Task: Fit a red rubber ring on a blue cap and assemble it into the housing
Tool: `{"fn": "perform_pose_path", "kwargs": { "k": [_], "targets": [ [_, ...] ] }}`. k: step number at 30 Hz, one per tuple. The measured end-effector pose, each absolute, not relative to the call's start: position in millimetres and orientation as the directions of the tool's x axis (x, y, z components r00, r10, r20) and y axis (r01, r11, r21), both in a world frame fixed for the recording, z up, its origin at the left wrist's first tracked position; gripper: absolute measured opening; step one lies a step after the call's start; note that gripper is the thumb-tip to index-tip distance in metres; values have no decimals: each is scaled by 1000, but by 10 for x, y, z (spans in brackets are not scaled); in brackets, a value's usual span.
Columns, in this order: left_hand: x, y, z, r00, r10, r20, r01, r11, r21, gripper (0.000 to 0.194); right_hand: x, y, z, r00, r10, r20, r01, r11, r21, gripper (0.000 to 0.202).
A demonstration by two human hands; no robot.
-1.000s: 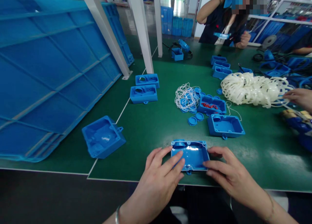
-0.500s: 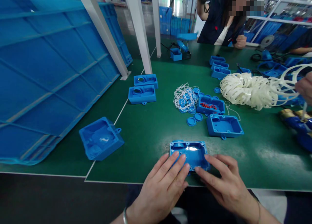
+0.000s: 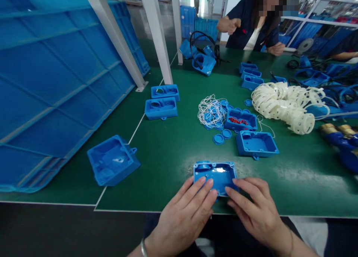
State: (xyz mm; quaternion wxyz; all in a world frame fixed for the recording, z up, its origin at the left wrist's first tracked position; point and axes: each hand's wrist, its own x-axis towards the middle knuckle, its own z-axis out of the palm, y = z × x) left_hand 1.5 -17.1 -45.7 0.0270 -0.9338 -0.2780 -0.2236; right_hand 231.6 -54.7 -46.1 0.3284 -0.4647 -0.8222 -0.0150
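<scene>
Head view. A blue plastic housing point(image 3: 214, 174) lies open side up on the green counter point(image 3: 173, 152), close to its near edge and directly in front of the person. The left hand point(image 3: 184, 216) rests with fingers extended and close together, fingertips point(image 3: 201, 181) pressing on the housing's near left rim. The right hand point(image 3: 256, 210) mirrors it, fingers loosely splayed, tips on the near right corner. Neither hand grips the part; both bear down on its rim, which judging by the posture steadies it flat against the counter.

Beyond it, a second open housing point(image 3: 256, 143) sits apart to the right, next to a small tray of red pieces point(image 3: 241, 120) and two loose round caps point(image 3: 222, 136). A tangle of thin white cord point(image 3: 211, 109) lies just left of the tray. A large pile of white rings point(image 3: 285, 104) occupies the right side. Left of the person, another housing point(image 3: 112, 160) lies tilted near a big blue panel point(image 3: 56, 81). Two closed housings point(image 3: 162, 102) stand by a white post point(image 3: 156, 33). A co-worker point(image 3: 251, 22) leans at the far edge.
</scene>
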Motion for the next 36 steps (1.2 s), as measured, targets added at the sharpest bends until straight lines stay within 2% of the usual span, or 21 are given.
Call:
{"fn": "perform_pose_path", "kwargs": {
  "k": [3, 6, 12, 17, 23, 31, 36],
  "targets": [
    [-12, -169, -493, 750, 467, 469, 487, -869, 88, 42, 2265, -501, -440, -304, 790, 533, 736, 549, -395, 29],
    [-38, -171, -505, 761, 452, 465, 466, -880, 93, 42, 2262, -475, -422, -295, 808, 510, 716, 540, -442, 30],
    [-55, -169, -513, 784, 446, 432, 467, -882, 64, 39, 2310, -509, -458, -379, 783, 493, 727, 581, -366, 38],
    [-63, -158, -512, 784, 418, 459, 434, -898, 76, 39, 2335, -542, -484, -386, 775, 501, 717, 593, -366, 39],
    [3, -172, -493, 762, 484, 431, 503, -861, 79, 39, 2308, -536, -482, -390, 770, 505, 727, 594, -344, 41],
    [74, -157, -520, 742, 535, 403, 547, -832, 95, 37, 2412, -609, -529, -252, 737, 627, 781, 537, -318, 39],
    [90, -153, -530, 735, 544, 405, 557, -825, 98, 38, 2421, -676, -551, -294, 752, 590, 821, 515, -247, 37]
  ]
}}
